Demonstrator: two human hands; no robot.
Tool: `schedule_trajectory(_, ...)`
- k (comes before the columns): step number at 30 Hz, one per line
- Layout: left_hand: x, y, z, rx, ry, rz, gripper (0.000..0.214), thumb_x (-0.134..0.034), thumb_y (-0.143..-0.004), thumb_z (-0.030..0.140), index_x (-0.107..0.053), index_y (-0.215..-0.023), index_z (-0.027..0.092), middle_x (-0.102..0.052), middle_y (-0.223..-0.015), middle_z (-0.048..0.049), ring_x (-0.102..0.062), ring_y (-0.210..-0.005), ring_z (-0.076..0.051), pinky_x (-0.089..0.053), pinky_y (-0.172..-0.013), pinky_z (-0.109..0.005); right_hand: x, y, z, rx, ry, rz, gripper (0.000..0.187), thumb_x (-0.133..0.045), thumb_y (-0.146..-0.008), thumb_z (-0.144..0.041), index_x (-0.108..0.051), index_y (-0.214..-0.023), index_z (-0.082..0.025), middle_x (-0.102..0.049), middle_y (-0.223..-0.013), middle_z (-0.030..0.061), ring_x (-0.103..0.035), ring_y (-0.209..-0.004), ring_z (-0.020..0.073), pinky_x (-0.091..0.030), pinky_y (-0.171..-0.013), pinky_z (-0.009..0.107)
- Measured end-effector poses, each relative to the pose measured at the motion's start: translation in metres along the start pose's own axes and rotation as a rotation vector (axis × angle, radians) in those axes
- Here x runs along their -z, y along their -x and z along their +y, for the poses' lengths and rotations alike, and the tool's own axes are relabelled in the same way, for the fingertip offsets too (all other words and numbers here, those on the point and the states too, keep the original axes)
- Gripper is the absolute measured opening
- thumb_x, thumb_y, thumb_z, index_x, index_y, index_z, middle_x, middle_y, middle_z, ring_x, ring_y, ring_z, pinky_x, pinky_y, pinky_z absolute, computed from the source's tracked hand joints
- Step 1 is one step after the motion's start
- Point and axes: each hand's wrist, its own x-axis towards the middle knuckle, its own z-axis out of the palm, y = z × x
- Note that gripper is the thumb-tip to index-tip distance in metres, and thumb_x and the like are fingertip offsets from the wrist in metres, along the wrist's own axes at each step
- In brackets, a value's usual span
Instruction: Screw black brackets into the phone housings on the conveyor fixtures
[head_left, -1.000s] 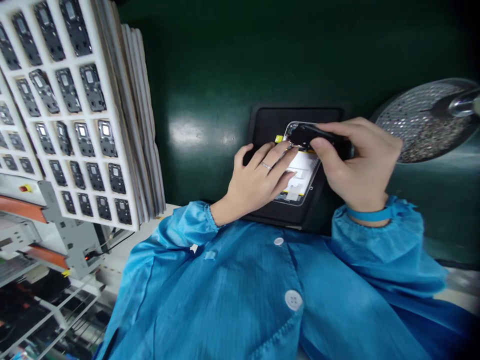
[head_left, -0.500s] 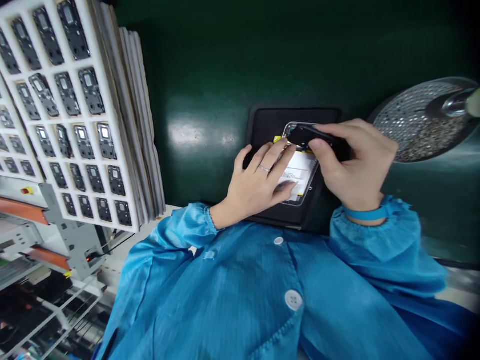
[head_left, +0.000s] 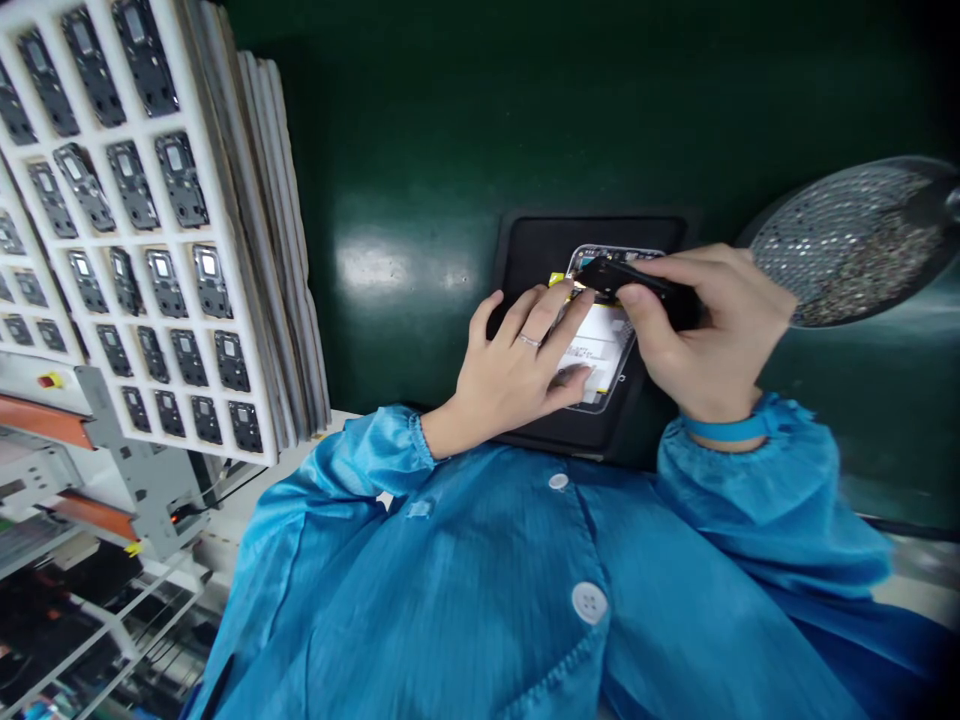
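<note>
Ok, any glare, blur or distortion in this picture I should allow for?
Head view, left of centre: pale glare on the green table; head view, lower left: smeared and dim; head view, top left: the white foam tray looks stretched toward the corner; head view, top right: corner darkens; head view, centre: the opened device's white panel is bright, its print unreadable.

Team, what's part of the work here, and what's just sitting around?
In hand or directly under:
- right hand, gripping slim black part
- left hand, on opened rectangular device with white panel
- black rectangular mat

Apparently idle:
- stacked white trays of black parts
- round, dotted grey dish
</note>
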Motion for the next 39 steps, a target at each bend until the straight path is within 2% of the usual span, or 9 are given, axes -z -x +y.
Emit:
schedule_trajectory(4, -0.001, -0.001, 0.0, -0.003, -0.018, 0.001, 0.064, -0.048, -0.109, 0.052, -0.061, -0.158, 0.013, -0.067, -0.159, -0.0145, -0.062, -0.141, -0.031, -0.033, -0.126, -0.055, -0.002, -0.001, -0.001, 0.014, -0.002, 0.032, 0.018, -0.075, -0.097, -0.03, -0.076, -0.114, -0.024, -0.08, -0.102, 0.0035, -0.078, -0.093, 0.0218, -0.06, -0.084, 0.039)
schedule_trajectory(11, -0.001, 0.0, 0.001, -0.018, -0.063, -0.013, 0.065, -0.043, -0.111, 0.051, -0.061, -0.159, 0.012, -0.064, -0.163, -0.012, -0.061, -0.142, -0.032, -0.036, -0.125, -0.056, -0.005, 0.0, -0.001, -0.057, 0.004, 0.061, 0.018, -0.075, -0.097, -0.034, -0.078, -0.11, -0.022, -0.08, -0.101, 0.0046, -0.078, -0.092, 0.0217, -0.059, -0.082, 0.037)
schedule_trajectory(17, 0.006, -0.003, 0.016, -0.034, -0.18, -0.037, 0.066, -0.046, -0.111, 0.053, -0.058, -0.161, 0.012, -0.065, -0.161, -0.0142, -0.062, -0.141, -0.038, -0.042, -0.122, -0.061, -0.004, -0.001, -0.001, -0.108, -0.003, 0.032, 0.024, -0.073, -0.1, -0.04, -0.079, -0.111, -0.02, -0.079, -0.102, 0.0051, -0.076, -0.094, 0.0213, -0.059, -0.083, 0.037)
schedule_trajectory(22, 0.003, -0.01, 0.031, -0.043, -0.261, -0.085, 0.069, -0.041, -0.113, 0.049, -0.052, -0.166, 0.006, -0.065, -0.158, -0.0185, -0.069, -0.137, -0.041, -0.043, -0.127, -0.054, -0.003, -0.001, 0.001, -0.117, -0.026, 0.039, 0.023, -0.074, -0.101, -0.04, -0.078, -0.113, -0.021, -0.078, -0.102, 0.0031, -0.075, -0.093, 0.0186, -0.058, -0.081, 0.035)
schedule_trajectory(26, -0.002, -0.01, 0.031, -0.044, -0.245, -0.079, 0.068, -0.037, -0.113, 0.043, -0.052, -0.165, 0.001, -0.065, -0.159, -0.0173, -0.071, -0.138, -0.038, -0.043, -0.13, -0.047, -0.004, -0.002, 0.004, -0.14, -0.073, 0.042, 0.025, -0.074, -0.101, -0.041, -0.079, -0.114, -0.02, -0.077, -0.101, 0.0031, -0.074, -0.094, 0.0181, -0.056, -0.081, 0.034)
schedule_trajectory(29, 0.001, -0.006, 0.025, -0.003, -0.175, -0.079, 0.067, -0.036, -0.114, 0.044, -0.053, -0.165, 0.004, -0.061, -0.163, -0.0161, -0.065, -0.145, -0.036, -0.041, -0.131, -0.049, -0.005, -0.001, 0.006, -0.169, -0.098, 0.045, 0.028, -0.074, -0.1, -0.044, -0.079, -0.114, -0.021, -0.076, -0.1, 0.0028, -0.073, -0.093, 0.0178, -0.056, -0.08, 0.034)
schedule_trajectory(32, 0.005, -0.001, 0.02, 0.053, -0.103, -0.082, 0.065, -0.033, -0.115, 0.047, -0.055, -0.165, 0.012, -0.058, -0.168, -0.0109, -0.057, -0.153, -0.032, -0.038, -0.132, -0.053, -0.006, 0.001, 0.009, -0.196, -0.112, 0.047, 0.029, -0.076, -0.099, -0.046, -0.079, -0.114, -0.021, -0.076, -0.1, 0.0035, -0.073, -0.092, 0.0185, -0.056, -0.08, 0.036)
schedule_trajectory(35, 0.006, 0.001, 0.018, 0.084, -0.072, -0.084, 0.064, -0.034, -0.115, 0.05, -0.057, -0.164, 0.016, -0.059, -0.168, -0.0073, -0.054, -0.155, -0.029, -0.035, -0.133, -0.052, -0.006, 0.002, 0.011, -0.192, -0.134, 0.048, 0.027, -0.078, -0.098, -0.043, -0.08, -0.115, -0.022, -0.076, -0.101, 0.004, -0.072, -0.092, 0.0188, -0.054, -0.079, 0.036)
schedule_trajectory(39, 0.005, 0.0, 0.019, 0.099, -0.068, -0.124, 0.065, -0.036, -0.114, 0.053, -0.056, -0.164, 0.017, -0.058, -0.169, -0.0111, -0.054, -0.155, -0.03, -0.032, -0.134, -0.051, -0.006, 0.001, 0.011, -0.164, -0.145, 0.044, 0.024, -0.078, -0.098, -0.037, -0.08, -0.117, -0.023, -0.077, -0.103, 0.0035, -0.073, -0.094, 0.0181, -0.053, -0.081, 0.035)
